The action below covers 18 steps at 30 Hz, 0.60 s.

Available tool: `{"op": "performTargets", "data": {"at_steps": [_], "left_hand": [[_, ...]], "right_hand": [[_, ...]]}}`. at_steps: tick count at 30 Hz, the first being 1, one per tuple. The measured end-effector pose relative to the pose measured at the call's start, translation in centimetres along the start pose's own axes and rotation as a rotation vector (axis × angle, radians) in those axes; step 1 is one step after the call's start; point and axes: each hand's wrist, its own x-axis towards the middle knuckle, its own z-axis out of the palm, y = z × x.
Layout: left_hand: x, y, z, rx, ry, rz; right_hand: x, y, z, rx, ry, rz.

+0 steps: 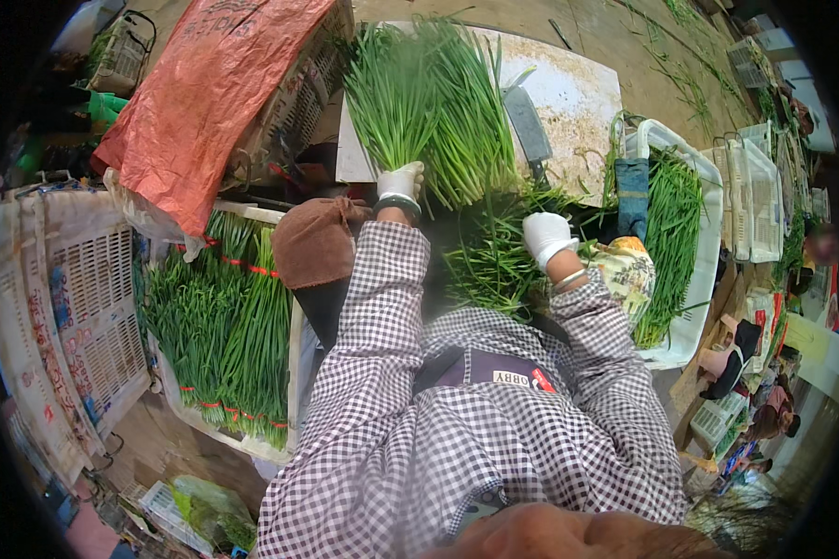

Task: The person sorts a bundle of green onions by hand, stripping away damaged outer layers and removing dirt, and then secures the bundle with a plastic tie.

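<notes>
My left hand (402, 183), in a white glove, is closed around the pale stem ends of a bunch of garlic chives (389, 102). Its leaves fan away from me over a white board (583, 79). Beside it on the right lies another pile of chives (473, 126). A cleaver (529, 123) rests flat on the board, its handle toward me. My right hand (548, 237), also gloved, has its fingers curled over loose chives (489, 265) on my lap; whatever is in those fingers is hidden.
To my left, a white crate (295, 368) holds chive bundles tied with red bands. Another white crate (710, 200) of loose chives stands at my right. A red sack (219, 93) covers crates at the back left. A brown cloth (315, 242) sits beside my left forearm.
</notes>
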Motion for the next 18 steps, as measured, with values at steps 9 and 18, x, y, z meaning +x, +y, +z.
{"op": "performTargets", "data": {"at_steps": [9,18], "left_hand": [[-1.2,-0.4,0.1,-0.124,-0.232,-0.023],[0.1,-1.4,0.0,0.063,-0.249,0.008]], "right_hand": [[4.3,-5.6,-2.1,0.8,0.759,-0.164],[6.2,-9.1,-3.6,0.419,0.517,0.067]]}}
